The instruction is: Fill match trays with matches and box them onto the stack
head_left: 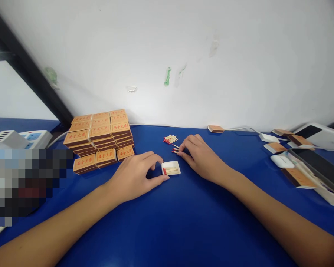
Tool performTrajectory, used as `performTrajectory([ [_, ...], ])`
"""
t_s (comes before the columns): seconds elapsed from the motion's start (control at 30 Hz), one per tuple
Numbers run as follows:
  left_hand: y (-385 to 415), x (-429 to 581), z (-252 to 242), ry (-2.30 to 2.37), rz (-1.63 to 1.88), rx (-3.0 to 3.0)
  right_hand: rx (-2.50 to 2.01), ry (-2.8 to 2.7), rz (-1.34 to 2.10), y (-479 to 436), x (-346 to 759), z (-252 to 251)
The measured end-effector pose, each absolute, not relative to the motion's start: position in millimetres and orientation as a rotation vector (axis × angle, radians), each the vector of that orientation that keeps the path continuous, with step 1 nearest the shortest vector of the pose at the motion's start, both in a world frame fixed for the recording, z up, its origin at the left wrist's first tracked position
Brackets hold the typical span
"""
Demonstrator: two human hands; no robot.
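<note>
My left hand (140, 172) grips a small white matchbox tray (171, 164) by its left end, between thumb and fingers. Red-tipped matches (171, 171) lie side by side along the near part of that tray. To its right, my right hand (193, 150) is closed at the fingertips on a few matches (176, 149), their red heads pointing left. A loose pile of matches (170, 139) rests on the blue table (167, 222) just behind them.
Stacked matchboxes (100, 129) stand at the left, close to my left hand. Another matchbox (215, 129) lies by the wall. At the right are more matchboxes (298, 178), a white earbud case (281, 161) and a dark phone (320, 168). A power strip (36, 139) sits far left.
</note>
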State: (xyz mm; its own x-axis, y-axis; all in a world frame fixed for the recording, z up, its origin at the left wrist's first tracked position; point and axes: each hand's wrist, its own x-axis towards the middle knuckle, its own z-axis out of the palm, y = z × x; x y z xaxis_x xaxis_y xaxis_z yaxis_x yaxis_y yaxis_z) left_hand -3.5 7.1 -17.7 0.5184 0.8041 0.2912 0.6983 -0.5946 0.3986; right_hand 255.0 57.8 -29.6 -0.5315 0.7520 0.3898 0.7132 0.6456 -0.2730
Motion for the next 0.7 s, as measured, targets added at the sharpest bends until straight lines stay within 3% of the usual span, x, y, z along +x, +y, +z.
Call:
performTrajectory([
  [0.57, 7, -2, -17, 1.318, 0.680, 2.507, -1.036, -2.427, 0.067, 38, 245, -11],
  [0.7, 7, -3, -17, 1.324, 0.688, 2.502, -0.966, -2.580, -0.081, 27, 235, -11],
])
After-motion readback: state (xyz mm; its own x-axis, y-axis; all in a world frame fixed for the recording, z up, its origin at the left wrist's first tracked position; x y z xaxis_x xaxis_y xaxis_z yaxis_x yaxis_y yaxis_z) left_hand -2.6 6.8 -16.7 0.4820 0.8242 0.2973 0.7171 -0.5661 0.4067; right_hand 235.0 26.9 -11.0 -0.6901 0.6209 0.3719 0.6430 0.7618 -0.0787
